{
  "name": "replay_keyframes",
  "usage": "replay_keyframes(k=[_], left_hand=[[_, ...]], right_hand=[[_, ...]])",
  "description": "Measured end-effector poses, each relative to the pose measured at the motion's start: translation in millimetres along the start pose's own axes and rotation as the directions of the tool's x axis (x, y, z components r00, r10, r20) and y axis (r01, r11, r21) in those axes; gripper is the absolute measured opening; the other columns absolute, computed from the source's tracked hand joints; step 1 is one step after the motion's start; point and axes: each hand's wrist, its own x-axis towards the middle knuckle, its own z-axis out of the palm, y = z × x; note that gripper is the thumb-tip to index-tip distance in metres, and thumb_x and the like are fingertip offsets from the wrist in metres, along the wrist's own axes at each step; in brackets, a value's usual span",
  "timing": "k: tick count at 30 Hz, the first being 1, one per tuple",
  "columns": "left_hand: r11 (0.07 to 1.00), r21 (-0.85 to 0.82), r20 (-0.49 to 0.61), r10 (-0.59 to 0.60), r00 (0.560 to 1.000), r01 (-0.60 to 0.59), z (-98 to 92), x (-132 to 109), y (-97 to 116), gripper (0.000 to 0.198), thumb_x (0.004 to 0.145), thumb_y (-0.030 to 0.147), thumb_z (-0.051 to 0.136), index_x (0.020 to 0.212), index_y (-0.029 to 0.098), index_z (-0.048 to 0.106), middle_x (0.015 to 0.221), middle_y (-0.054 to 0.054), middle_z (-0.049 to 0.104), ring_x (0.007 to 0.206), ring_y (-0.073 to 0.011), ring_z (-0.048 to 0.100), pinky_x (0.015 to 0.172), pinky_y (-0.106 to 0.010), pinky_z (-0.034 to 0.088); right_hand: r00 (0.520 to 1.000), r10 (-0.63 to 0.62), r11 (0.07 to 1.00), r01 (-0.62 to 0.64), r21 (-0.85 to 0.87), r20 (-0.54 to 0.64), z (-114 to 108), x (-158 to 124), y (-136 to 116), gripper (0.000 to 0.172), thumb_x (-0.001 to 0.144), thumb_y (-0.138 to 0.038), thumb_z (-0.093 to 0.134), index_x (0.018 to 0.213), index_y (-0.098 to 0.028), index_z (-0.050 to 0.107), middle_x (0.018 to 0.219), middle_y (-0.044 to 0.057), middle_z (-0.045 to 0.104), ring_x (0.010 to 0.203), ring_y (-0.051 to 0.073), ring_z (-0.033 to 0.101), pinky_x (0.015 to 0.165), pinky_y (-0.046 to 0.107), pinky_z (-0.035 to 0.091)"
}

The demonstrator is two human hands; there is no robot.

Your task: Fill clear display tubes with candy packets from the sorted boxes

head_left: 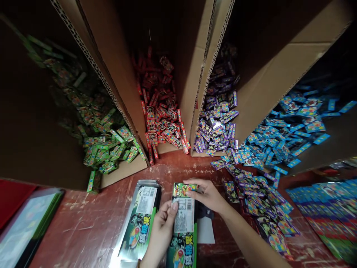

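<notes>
Near the bottom centre, my left hand (162, 231) grips the edge of a green and dark printed candy package (182, 247), its thumb on the white label. My right hand (210, 195) pinches a small green candy box (181, 189) at the package's top end. I cannot tell whether the box is partly inside the package or only lying against it. Left of my left hand lies a stack of similar shiny packages (139, 227), label side up.
Cardboard cartons lie open towards me, holding green boxes (111, 150), red boxes (164, 119), purple boxes (216, 126) and blue boxes (273, 141). Purple boxes (259, 201) spill over the red table (83, 219). Colour-striped packs (326, 212) lie right; another stack (30, 223) lies left.
</notes>
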Motion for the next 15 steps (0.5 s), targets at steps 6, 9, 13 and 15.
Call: replay_keyframes(k=[6, 9, 13, 15], left_hand=[[0.999, 0.031, 0.009, 0.016, 1.0, -0.016, -2.5, 0, -2, 0.023, 0.083, 0.04, 0.057, 0.081, 0.017, 0.061, 0.066, 0.002, 0.062, 0.058, -0.0111, 0.05, 0.058, -0.02, 0.042], [0.999, 0.039, 0.001, 0.02, 1.0, -0.02, -2.5, 0, -2, 0.023, 0.083, 0.039, 0.057, 0.083, 0.017, 0.061, 0.066, 0.002, 0.062, 0.061, -0.0115, 0.05, 0.058, -0.02, 0.041], [0.999, 0.038, -0.009, 0.029, 1.0, -0.028, -1.3, 1, -1, 0.023, 0.081, 0.039, 0.059, 0.085, 0.017, 0.062, 0.065, 0.003, 0.06, 0.061, -0.0115, 0.05, 0.058, -0.02, 0.041], [0.999, 0.037, -0.013, 0.033, 0.999, -0.033, -0.8, 1, -1, 0.024, 0.081, 0.04, 0.059, 0.085, 0.017, 0.063, 0.063, 0.003, 0.06, 0.059, -0.0111, 0.05, 0.056, -0.019, 0.041]], right_hand=[[0.999, -0.019, 1.0, 0.019, -0.005, -0.029, 7, 0, -3, 0.02, 0.076, -0.03, 0.066, 0.094, -0.024, 0.071, 0.102, 0.006, 0.069, 0.097, 0.021, 0.064, 0.089, 0.038, 0.049], [0.999, -0.028, 1.0, 0.028, 0.01, 0.019, 8, -3, -4, 0.016, 0.076, -0.031, 0.067, 0.09, -0.024, 0.073, 0.12, 0.007, 0.061, 0.107, 0.022, 0.059, 0.093, 0.038, 0.046], [1.0, 0.005, 0.999, -0.005, 0.035, -0.006, 11, -11, 1, 0.018, 0.076, -0.031, 0.067, 0.092, -0.025, 0.072, 0.127, 0.007, 0.055, 0.113, 0.024, 0.055, 0.095, 0.039, 0.044], [1.0, 0.001, 0.999, -0.001, 0.036, -0.012, 14, -13, 3, 0.017, 0.076, -0.03, 0.068, 0.092, -0.025, 0.072, 0.124, 0.007, 0.057, 0.112, 0.023, 0.056, 0.096, 0.04, 0.043]])
